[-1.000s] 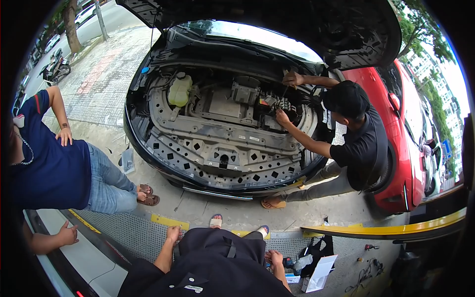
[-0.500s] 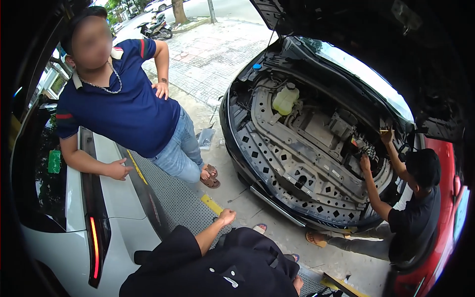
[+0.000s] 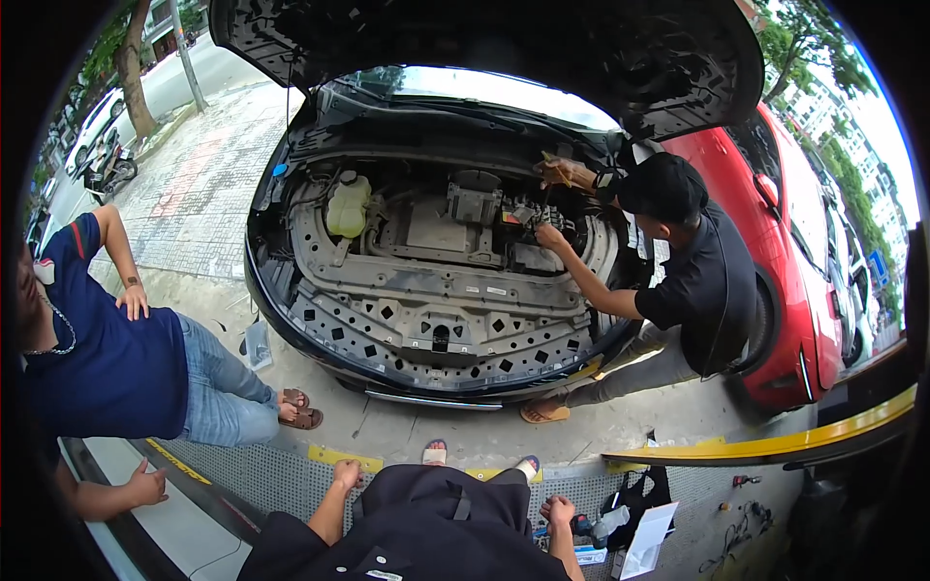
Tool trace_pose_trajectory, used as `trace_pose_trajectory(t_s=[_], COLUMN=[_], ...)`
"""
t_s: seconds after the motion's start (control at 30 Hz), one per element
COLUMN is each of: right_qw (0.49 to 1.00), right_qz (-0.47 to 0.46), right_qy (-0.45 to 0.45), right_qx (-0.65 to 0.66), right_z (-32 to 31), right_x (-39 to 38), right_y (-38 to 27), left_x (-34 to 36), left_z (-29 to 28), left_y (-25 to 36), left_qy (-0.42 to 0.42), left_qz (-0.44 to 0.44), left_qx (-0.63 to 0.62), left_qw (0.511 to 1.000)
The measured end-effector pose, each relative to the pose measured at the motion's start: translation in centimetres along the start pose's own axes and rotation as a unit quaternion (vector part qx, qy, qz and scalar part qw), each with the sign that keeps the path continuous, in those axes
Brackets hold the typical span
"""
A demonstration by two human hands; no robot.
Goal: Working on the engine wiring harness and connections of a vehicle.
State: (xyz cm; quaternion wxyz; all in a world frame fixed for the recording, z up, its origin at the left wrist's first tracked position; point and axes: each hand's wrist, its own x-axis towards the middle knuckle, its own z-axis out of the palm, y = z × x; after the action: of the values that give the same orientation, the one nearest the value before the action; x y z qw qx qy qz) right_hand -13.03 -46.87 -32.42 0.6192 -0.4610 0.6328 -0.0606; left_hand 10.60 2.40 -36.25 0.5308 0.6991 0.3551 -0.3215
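Observation:
My left hand (image 3: 348, 473) hangs in front of me in a loose fist, with nothing visible in it. To my right, my right hand (image 3: 558, 511) has its fingers curled in, also with no object showing. Nearest to it are a cordless drill (image 3: 608, 526) and a white box (image 3: 649, 540) on the grey mat. Ahead stands a dark car (image 3: 378, 383) with its hood (image 3: 484, 48) raised and its engine bay bare. A pale green fluid reservoir (image 3: 348, 208) sits at the bay's left. A co-worker in black (image 3: 712, 281) leans over its right side, both hands among the wiring (image 3: 533, 215).
Another person in a blue shirt (image 3: 116, 358) stands close on my left beside a white car (image 3: 116, 465). A red car (image 3: 775, 232) is parked at the right. A yellow-edged bar (image 3: 775, 447) juts in below it. Cables (image 3: 741, 533) lie on the floor.
My view has swung right, bringing the dark car to the middle and my right hand fully into sight. The blue-shirted person now stands at the left rim. The co-worker still works in the engine bay.

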Motion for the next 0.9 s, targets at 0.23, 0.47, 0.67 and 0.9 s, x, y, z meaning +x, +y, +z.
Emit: trace_pose_trajectory(t_s=[0.23, 0.47, 0.67, 0.9], right_qw=[0.997, 0.998, 0.998, 0.995], right_qz=[0.065, 0.066, 0.03, 0.002], right_qy=[0.025, 0.005, 0.017, 0.097], right_qx=[0.022, 0.009, 0.055, 0.01], right_z=[-1.2, -0.6, -0.2, 0.3], right_x=[-0.6, -0.2, 1.4, 1.4], right_y=[4.1, 3.1, 2.1, 2.7], left_x=[0.1, -0.8, -0.2, 1.1], left_z=[1.7, 2.2, 2.9, 3.5], left_y=[2.9, 5.0, 4.5, 2.8], left_qy=[0.022, -0.006, 0.02, 0.07], left_qz=[0.054, 0.062, 0.054, 0.126], left_qx=[0.029, 0.019, 0.066, 0.126], left_qw=[0.998, 0.998, 0.996, 0.982])
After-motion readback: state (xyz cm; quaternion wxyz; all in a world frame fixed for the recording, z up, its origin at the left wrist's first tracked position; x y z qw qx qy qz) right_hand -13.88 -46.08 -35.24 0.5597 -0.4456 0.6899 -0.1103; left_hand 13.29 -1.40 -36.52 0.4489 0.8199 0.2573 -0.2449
